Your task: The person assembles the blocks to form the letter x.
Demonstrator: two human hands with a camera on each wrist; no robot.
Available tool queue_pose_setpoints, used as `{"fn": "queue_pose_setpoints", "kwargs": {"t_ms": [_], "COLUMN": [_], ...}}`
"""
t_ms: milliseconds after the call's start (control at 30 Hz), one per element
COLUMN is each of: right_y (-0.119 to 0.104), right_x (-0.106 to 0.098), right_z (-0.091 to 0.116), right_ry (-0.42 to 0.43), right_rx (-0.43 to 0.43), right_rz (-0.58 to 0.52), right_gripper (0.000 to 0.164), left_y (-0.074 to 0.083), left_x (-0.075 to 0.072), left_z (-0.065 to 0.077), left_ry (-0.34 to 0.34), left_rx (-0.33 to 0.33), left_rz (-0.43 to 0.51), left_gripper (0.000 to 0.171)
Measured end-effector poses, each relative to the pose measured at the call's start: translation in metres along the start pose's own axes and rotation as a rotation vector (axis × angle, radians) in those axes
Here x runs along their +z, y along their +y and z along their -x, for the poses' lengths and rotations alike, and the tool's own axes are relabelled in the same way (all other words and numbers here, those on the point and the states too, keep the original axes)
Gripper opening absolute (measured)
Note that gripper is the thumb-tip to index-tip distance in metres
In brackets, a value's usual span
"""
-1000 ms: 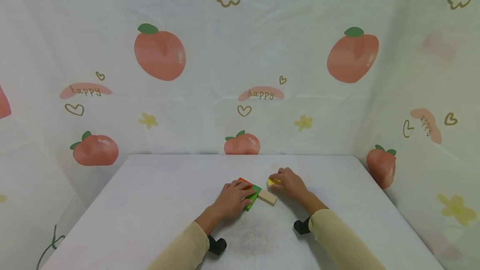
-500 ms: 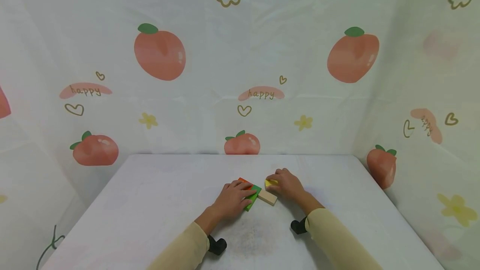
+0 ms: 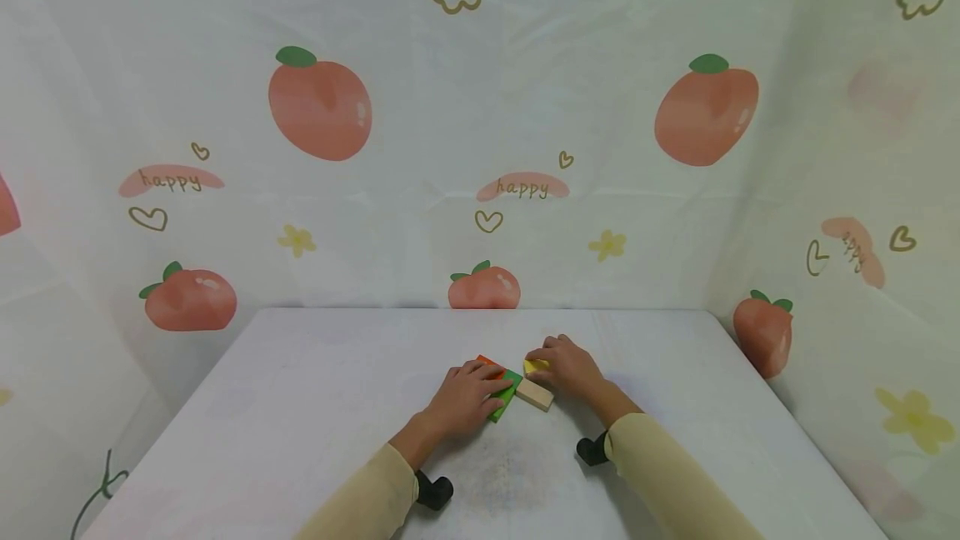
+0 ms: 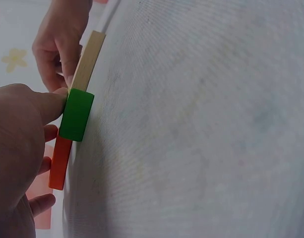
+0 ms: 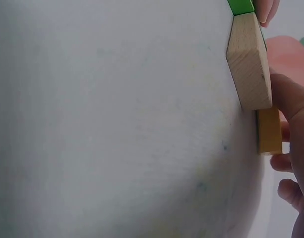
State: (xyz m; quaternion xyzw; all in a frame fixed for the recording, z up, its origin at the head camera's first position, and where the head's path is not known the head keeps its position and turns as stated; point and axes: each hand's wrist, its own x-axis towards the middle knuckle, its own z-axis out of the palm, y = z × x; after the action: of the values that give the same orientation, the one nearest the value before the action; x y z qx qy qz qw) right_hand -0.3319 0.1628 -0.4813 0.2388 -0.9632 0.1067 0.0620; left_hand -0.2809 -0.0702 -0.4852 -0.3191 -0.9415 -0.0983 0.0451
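My left hand (image 3: pixel 462 398) rests over a green block (image 3: pixel 513 379) and an orange block (image 3: pixel 488 362), its fingers spread across their tops. In the left wrist view the green block (image 4: pixel 77 115) adjoins the orange block (image 4: pixel 60 164). A plain wooden block (image 3: pixel 535 395) lies flat, one end against the green block's side. Just beyond it, my right hand (image 3: pixel 573 369) pinches a yellow block (image 3: pixel 536 367) between thumb and fingers. From the right wrist, the yellow block (image 5: pixel 269 131) shows partly behind the wooden block (image 5: pixel 250 59).
The blocks lie on a white table (image 3: pixel 315 423) near its middle. A white curtain (image 3: pixel 405 123) printed with fruit and flowers hangs behind and at the sides. A black wrist mount (image 3: pixel 435 491) sits below each sleeve.
My right hand has slid the yellow block a little to the left, nearer the green and wooden blocks. The left hand and other blocks have stayed put.
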Motion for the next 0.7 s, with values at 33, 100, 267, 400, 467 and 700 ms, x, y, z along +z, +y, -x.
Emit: {"fn": "queue_pose_setpoints", "kwargs": {"t_ms": [33, 100, 267, 400, 467, 700], "right_y": [-0.0003, -0.0011, -0.0023, -0.0018, -0.0018, -0.0017], "right_x": [0.0004, 0.0005, -0.0017, -0.0038, -0.0047, -0.0054], "right_z": [-0.0005, -0.001, -0.0002, -0.0001, -0.0009, -0.0014], "right_ry": [-0.001, -0.004, 0.004, 0.001, -0.004, -0.012], "right_rx": [-0.002, -0.004, -0.049, -0.096, -0.11, -0.147], "right_rz": [0.005, 0.016, 0.017, 0.022, 0.024, 0.016], "right_gripper": [0.035, 0.035, 0.034, 0.034, 0.035, 0.034], "left_y": [-0.0001, 0.0, 0.0007, 0.0014, 0.0014, 0.0012], "left_x": [0.0001, 0.0003, -0.0011, -0.0026, -0.0029, -0.0021], "left_z": [-0.0001, -0.0002, 0.0002, 0.001, 0.0012, 0.0013], "left_ry": [-0.001, -0.002, -0.004, -0.003, -0.001, 0.004], "left_rx": [-0.001, -0.002, -0.005, -0.005, -0.004, 0.002], "left_rz": [0.001, 0.001, 0.002, 0.003, 0.002, 0.005], "left_gripper": [0.04, 0.04, 0.041, 0.041, 0.04, 0.04]}}
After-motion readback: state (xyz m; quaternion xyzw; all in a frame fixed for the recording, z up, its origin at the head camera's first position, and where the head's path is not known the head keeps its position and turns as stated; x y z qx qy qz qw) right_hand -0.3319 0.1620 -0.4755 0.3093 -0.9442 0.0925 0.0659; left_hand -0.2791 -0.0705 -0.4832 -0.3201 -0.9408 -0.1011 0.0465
